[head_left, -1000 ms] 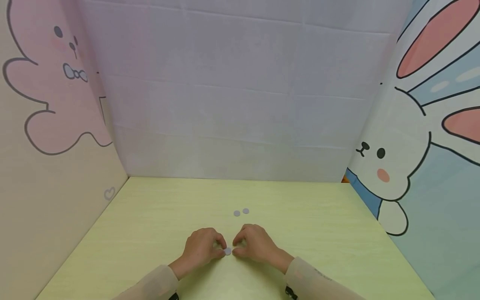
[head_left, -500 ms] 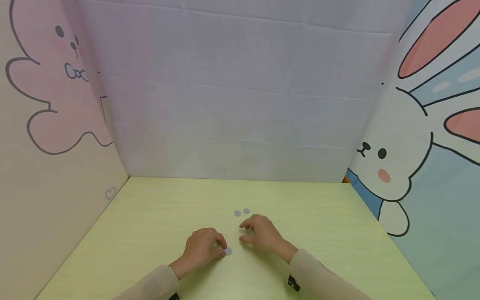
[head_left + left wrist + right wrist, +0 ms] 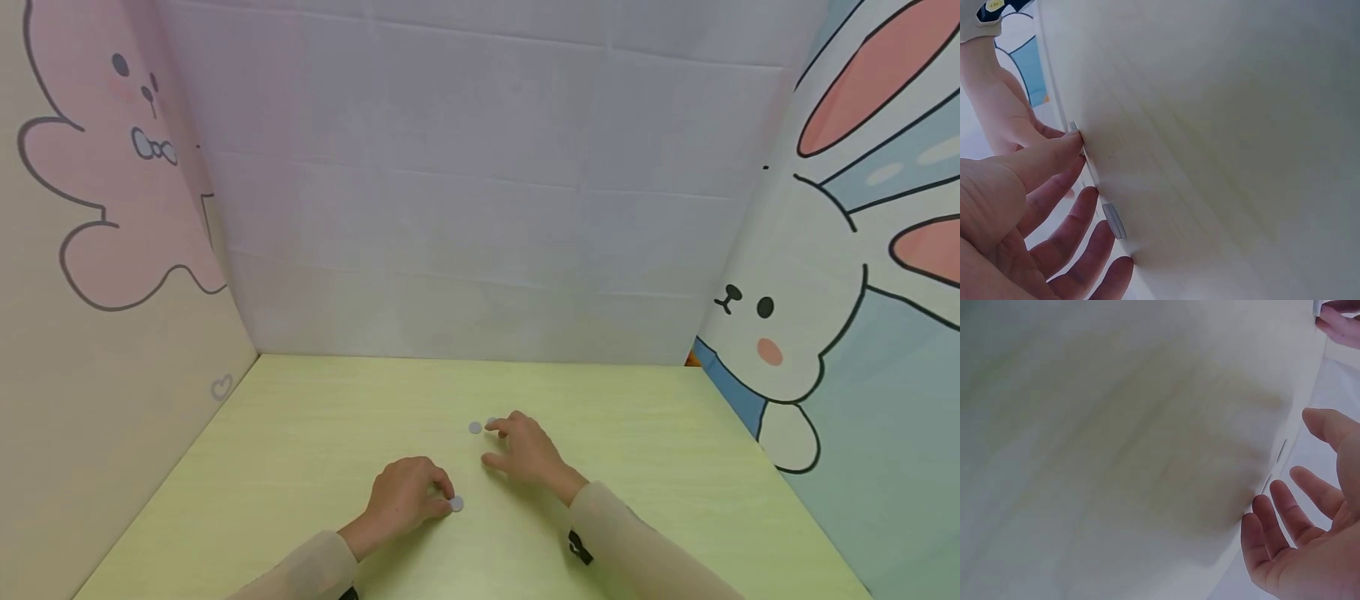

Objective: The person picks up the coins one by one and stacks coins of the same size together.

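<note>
My left hand (image 3: 408,495) stays low at the front middle of the table, thumb and index finger pinching the edge of a silver coin (image 3: 457,503). In the left wrist view that coin (image 3: 1073,127) shows partly behind the thumb. A short coin stack (image 3: 1113,220) stands beside the lower fingers of this hand; the hand hides it in the head view. Farther back, my right hand (image 3: 529,450) reaches with spread, loosely bent fingers, its index fingertip overlapping a coin (image 3: 492,421). Left of that fingertip lies another coin (image 3: 476,427). Both appear as thin flat edges in the right wrist view.
The pale yellow table (image 3: 337,408) ends at a white sheet (image 3: 465,208) behind. Side panels carry a pink cartoon animal (image 3: 135,217) on the left and a white rabbit (image 3: 780,317) on the right.
My right hand has left its place beside the left hand and moved back to the far coins, its fingers spreading. My left hand has stayed at its coin.
</note>
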Demonstrator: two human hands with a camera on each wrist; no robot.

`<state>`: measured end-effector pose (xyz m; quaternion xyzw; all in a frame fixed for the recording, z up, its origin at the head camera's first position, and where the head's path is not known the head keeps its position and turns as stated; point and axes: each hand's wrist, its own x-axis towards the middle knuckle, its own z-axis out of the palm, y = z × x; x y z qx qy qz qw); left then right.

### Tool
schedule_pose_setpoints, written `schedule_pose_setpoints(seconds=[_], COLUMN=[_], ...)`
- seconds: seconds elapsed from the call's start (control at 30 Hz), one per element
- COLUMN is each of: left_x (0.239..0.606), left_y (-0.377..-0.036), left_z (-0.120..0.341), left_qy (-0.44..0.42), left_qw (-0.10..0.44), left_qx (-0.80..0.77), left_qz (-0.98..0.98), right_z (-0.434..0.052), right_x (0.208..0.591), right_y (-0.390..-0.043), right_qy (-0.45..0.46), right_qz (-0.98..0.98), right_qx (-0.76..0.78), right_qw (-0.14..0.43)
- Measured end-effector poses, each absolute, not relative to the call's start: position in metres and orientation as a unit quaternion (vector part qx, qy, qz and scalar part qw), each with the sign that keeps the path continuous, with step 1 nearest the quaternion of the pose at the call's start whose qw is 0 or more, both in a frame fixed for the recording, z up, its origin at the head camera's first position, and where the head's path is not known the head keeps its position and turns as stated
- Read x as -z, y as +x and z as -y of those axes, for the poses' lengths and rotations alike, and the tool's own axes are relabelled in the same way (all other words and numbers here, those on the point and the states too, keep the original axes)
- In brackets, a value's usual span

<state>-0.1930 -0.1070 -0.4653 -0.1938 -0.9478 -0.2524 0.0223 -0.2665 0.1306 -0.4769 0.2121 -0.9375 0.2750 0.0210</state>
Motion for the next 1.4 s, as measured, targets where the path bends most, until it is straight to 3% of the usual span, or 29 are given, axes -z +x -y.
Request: schedule_pose_setpoints(seconds=[0.37,1.4], left_x=[0.465,0.466], left_y=[-0.192,-0.192], left_z=[0.108,0.105], left_qy=[-0.203,-0.195], left_qw=[0.027,0.031], left_qx=[0.260,0.254], left_qz=[0.944,0.947], right_z=[-0.124,-0.110], right_x=[0.481,0.476], right_y=[-0.279,-0.289], right_qy=[0.215,0.195], right_qz=[0.945,0.962], right_qx=[-0.242,-0.188], right_qw=[0.044,0.034])
